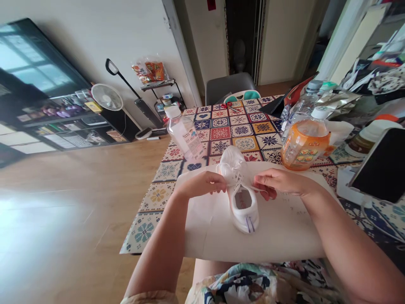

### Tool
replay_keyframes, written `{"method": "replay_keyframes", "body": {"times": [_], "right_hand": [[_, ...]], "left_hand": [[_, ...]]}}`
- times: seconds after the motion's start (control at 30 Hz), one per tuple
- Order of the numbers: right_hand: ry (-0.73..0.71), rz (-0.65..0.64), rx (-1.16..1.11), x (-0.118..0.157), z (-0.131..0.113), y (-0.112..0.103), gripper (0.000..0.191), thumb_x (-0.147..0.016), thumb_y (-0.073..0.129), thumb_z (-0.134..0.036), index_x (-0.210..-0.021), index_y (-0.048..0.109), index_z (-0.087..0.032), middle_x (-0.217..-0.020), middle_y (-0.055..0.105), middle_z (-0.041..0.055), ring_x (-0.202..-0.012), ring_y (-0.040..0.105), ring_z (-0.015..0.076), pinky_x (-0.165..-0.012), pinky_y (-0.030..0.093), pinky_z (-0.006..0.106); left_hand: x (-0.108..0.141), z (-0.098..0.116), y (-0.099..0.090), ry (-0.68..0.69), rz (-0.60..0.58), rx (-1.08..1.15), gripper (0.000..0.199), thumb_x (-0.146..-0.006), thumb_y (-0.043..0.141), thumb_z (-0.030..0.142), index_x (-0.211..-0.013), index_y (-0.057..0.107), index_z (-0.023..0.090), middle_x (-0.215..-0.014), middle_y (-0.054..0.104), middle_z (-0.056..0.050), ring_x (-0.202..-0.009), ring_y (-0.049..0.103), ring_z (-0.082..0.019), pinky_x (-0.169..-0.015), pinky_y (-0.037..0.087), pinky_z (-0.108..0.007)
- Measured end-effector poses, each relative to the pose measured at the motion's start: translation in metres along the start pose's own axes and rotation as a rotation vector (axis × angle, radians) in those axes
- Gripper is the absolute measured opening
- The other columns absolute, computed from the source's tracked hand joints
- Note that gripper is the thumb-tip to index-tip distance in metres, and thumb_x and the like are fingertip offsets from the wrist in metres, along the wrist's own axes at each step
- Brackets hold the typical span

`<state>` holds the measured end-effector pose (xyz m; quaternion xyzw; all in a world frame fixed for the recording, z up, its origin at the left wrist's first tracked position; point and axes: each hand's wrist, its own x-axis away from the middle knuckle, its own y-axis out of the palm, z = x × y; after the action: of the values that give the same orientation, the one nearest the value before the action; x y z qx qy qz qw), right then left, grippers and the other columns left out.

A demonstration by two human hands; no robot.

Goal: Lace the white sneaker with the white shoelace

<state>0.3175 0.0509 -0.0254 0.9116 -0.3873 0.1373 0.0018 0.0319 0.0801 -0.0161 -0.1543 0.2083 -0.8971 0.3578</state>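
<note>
A white shoe (243, 215) sits on a large white sheet (209, 236), its toe pointing away from me and its heel, marked with two purple stripes, towards me. White shoelaces (236, 177) cross over its tongue. To the left of the laces, my left hand (215, 183) is closed, its fingertips pinching a lace close to the shoe's side. On the other side my right hand (272, 181) pinches a lace end that trails past its fingers. Both hands are near the shoe's opening at about the same height.
A clear bottle with a white cap (186, 135) stands left of the shoe. At the right are an orange-labelled bottle (303, 143) and a phone on a stand (381, 164). Red scissors (230, 106) lie farther back on the patterned tablecloth (220, 133).
</note>
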Motion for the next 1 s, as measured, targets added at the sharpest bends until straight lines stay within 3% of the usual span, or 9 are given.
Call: {"method": "replay_keyframes", "body": {"times": [0.13,0.3,0.4,0.57,0.67,0.83,0.9,1.0], "right_hand": [[-0.145,-0.028,0.013,0.006,-0.006,-0.005,0.031,-0.085,0.070,-0.047,-0.079,0.068,-0.017,-0.071,0.065,0.0001,-0.060,0.052,0.0102,-0.056,0.041,0.022],[-0.323,0.027,-0.205,-0.001,-0.004,0.001,0.020,-0.077,0.080,-0.039,-0.080,0.074,-0.019,-0.092,0.067,0.0014,-0.078,0.059,0.0121,-0.074,0.047,0.027],[-0.397,0.092,-0.376,-0.013,0.002,0.011,0.022,-0.073,0.084,-0.041,-0.079,0.075,-0.021,-0.101,0.070,0.0030,-0.087,0.063,0.0153,-0.084,0.048,0.033],[-0.428,0.169,-0.541,-0.030,0.009,0.028,0.025,-0.070,0.086,-0.044,-0.078,0.076,-0.022,-0.079,0.073,0.0011,-0.080,0.065,0.0166,-0.083,0.047,0.033],[-0.454,0.239,-0.564,-0.031,0.009,0.031,0.024,-0.070,0.085,-0.044,-0.076,0.076,-0.023,-0.078,0.071,0.0009,-0.078,0.062,0.0165,-0.081,0.046,0.033],[-0.466,0.206,-0.453,-0.013,0.002,0.013,0.037,-0.073,0.079,-0.046,-0.055,0.062,-0.019,-0.092,0.066,0.0042,-0.093,0.060,0.0212,-0.087,0.046,0.038],[-0.525,0.156,-0.350,-0.002,-0.001,-0.001,0.043,-0.076,0.076,-0.046,-0.050,0.055,-0.019,-0.085,0.063,0.0036,-0.092,0.058,0.0219,-0.090,0.045,0.039],[-0.684,0.156,-0.249,0.012,-0.004,-0.020,0.053,-0.082,0.069,-0.050,-0.045,0.044,-0.020,-0.062,0.049,0.0012,-0.074,0.053,0.0197,-0.080,0.045,0.037]], "left_hand": [[0.001,-0.003,-0.004,0.260,-0.005,0.121,0.027,-0.081,0.070,0.044,-0.071,0.075,0.020,-0.084,0.068,-0.009,-0.073,0.062,-0.016,-0.065,0.052,-0.026],[-0.006,-0.002,0.012,0.324,0.097,0.362,0.037,-0.079,0.072,0.053,-0.066,0.071,0.018,-0.098,0.071,-0.013,-0.086,0.065,-0.022,-0.074,0.053,-0.033],[-0.012,-0.001,0.027,0.346,0.146,0.548,0.036,-0.077,0.074,0.053,-0.067,0.070,0.018,-0.089,0.071,-0.011,-0.086,0.066,-0.023,-0.075,0.052,-0.034],[-0.018,0.002,0.043,0.352,0.225,0.733,0.030,-0.075,0.079,0.046,-0.067,0.070,0.019,-0.073,0.064,-0.004,-0.069,0.060,-0.016,-0.067,0.048,-0.029],[-0.019,0.004,0.046,0.334,0.270,0.758,0.030,-0.074,0.080,0.045,-0.066,0.069,0.018,-0.067,0.059,-0.002,-0.063,0.054,-0.013,-0.061,0.044,-0.026],[-0.020,0.003,0.046,0.331,0.241,0.777,0.029,-0.075,0.080,0.042,-0.067,0.070,0.017,-0.068,0.058,-0.002,-0.062,0.051,-0.012,-0.056,0.040,-0.024],[-0.020,0.003,0.046,0.346,0.227,0.788,0.028,-0.076,0.080,0.041,-0.068,0.070,0.016,-0.068,0.059,-0.002,-0.063,0.052,-0.012,-0.057,0.040,-0.024],[-0.021,0.001,0.046,0.357,0.209,0.815,0.028,-0.076,0.080,0.039,-0.069,0.070,0.015,-0.069,0.059,-0.002,-0.062,0.052,-0.011,-0.057,0.039,-0.023]]}}
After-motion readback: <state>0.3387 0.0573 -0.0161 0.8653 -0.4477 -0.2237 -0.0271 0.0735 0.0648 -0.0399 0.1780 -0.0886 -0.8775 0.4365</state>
